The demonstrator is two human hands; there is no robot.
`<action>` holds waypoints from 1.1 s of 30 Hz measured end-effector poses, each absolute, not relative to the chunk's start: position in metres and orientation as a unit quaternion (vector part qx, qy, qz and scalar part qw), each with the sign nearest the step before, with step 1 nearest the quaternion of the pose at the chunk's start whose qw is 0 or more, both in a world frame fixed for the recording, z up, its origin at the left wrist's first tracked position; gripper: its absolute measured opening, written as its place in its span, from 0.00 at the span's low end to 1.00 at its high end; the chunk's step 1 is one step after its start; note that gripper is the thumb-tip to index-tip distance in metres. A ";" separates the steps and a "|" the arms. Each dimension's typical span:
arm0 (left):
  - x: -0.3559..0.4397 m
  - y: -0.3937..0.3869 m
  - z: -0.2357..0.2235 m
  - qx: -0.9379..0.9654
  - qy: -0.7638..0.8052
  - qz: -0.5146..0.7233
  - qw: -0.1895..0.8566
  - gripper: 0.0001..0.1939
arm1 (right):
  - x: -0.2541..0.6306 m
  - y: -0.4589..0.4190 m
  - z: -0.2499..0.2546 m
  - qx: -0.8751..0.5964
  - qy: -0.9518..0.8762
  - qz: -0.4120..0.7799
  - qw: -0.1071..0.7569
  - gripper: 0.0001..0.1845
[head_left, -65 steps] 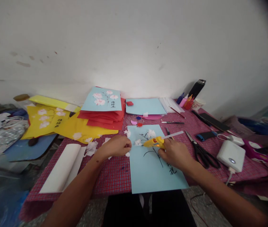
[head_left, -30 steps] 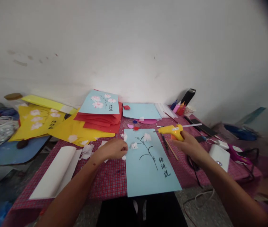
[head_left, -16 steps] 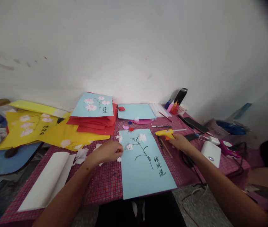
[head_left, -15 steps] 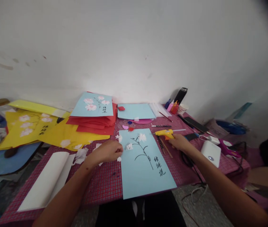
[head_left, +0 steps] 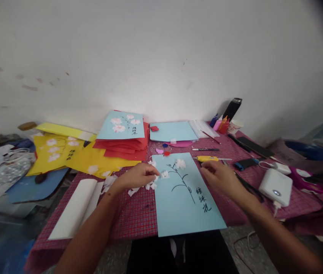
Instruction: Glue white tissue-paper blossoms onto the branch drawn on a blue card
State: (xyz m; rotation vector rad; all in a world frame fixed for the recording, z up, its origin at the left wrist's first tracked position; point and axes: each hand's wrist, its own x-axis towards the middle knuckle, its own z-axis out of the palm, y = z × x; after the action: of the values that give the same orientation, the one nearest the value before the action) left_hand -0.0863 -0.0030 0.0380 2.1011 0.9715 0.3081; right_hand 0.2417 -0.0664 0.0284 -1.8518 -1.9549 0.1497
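Note:
A light blue sheet lies before me, bearing a black drawn branch, brush-written characters, and white crumpled-paper flowers on its upper part. At its left edge is my left hand, fingers bunched and closed, tips close to the lower paper flower. Anything pinched there is too small to make out. Just right of the sheet hovers my right hand, its fingers loosely bent and apart with nothing visible in them. Beyond those fingers, a yellow glue gun rests on the table. White paper scraps lie around my left hand.
A folded white paper lies at left. Behind are yellow sheets, a red paper stack and another blue sheet. To the right stand paint bottles, a black flask and a white power bank with cables.
My right hand has let go of the glue gun and drawn back toward the blue sheet. My left hand has moved closer to the lower paper flower. The view has shifted left.

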 end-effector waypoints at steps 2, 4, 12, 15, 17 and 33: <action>-0.087 -0.003 0.038 0.817 0.378 0.121 0.419 0.13 | 0.210 -0.074 0.026 -0.623 -0.722 0.128 0.272 0.11; -0.087 -0.003 0.036 0.810 0.371 0.118 0.438 0.14 | 0.181 -0.079 0.022 -0.590 -0.727 0.197 0.290 0.10; -0.088 -0.002 0.030 0.785 0.338 0.142 0.500 0.20 | 0.113 -0.071 0.010 -0.533 -0.712 0.290 0.354 0.06; -0.088 -0.003 0.031 0.795 0.330 0.145 0.488 0.19 | 0.107 -0.063 0.005 -0.540 -0.698 0.294 0.367 0.04; -0.087 -0.003 0.033 0.799 0.327 0.143 0.483 0.19 | 0.106 -0.059 0.000 -0.544 -0.684 0.320 0.366 0.03; -0.073 -0.014 0.029 0.865 0.335 0.225 0.298 0.24 | 0.121 -0.058 0.003 -0.492 -0.383 0.640 0.449 0.11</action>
State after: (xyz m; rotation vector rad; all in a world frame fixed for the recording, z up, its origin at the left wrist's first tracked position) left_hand -0.0731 -0.0142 0.0292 2.2978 0.8901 0.5980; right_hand 0.1210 -0.0578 0.0035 -1.2165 -0.9483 1.5840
